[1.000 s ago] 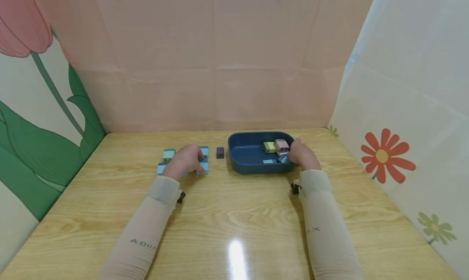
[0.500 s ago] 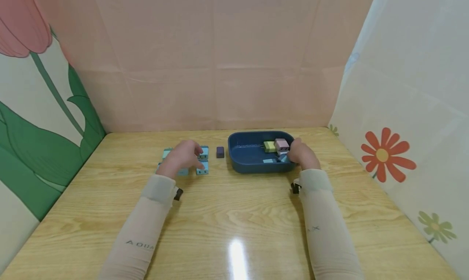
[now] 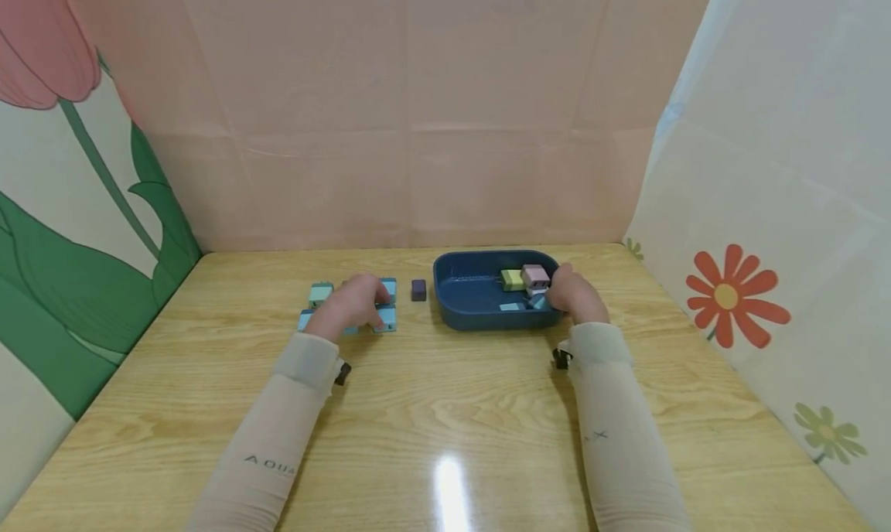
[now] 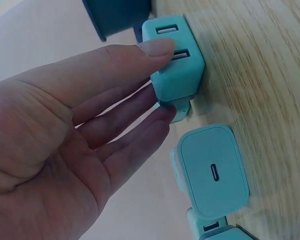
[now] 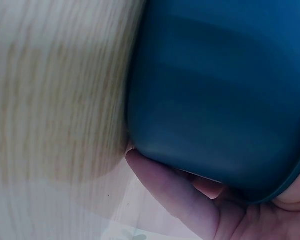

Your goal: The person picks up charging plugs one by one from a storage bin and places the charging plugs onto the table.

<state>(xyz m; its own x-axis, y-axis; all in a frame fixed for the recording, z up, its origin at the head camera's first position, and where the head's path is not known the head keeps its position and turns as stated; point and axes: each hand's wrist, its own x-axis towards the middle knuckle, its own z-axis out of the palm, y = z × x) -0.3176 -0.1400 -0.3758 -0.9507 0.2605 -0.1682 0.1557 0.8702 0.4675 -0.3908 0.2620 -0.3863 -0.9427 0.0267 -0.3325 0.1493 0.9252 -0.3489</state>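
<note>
My left hand (image 3: 349, 304) is over the right end of a group of light blue and mint plug chargers. In the left wrist view its thumb lies on the face of a two-port USB charger (image 4: 172, 85), with the other fingers reaching behind it. Beside that stands a charger with one small port (image 4: 210, 150). My right hand (image 3: 576, 296) grips the right end of a dark blue tray (image 3: 480, 320). The right wrist view has its thumb along the tray's outer wall (image 5: 215, 100); the rest of that grip is mostly hidden.
Inside the tray, toward its right, lie a yellow charger (image 3: 512, 280), a pink charger (image 3: 534, 276) and some light blue pieces. A small dark purple block (image 3: 418, 290) stands between tray and chargers. Patterned cloth hangs along the table's back and sides.
My left hand drew back slightly from the chargers half a second ago and is now close on them again, thumb against the near right one. The right hand and tray stay put.
</note>
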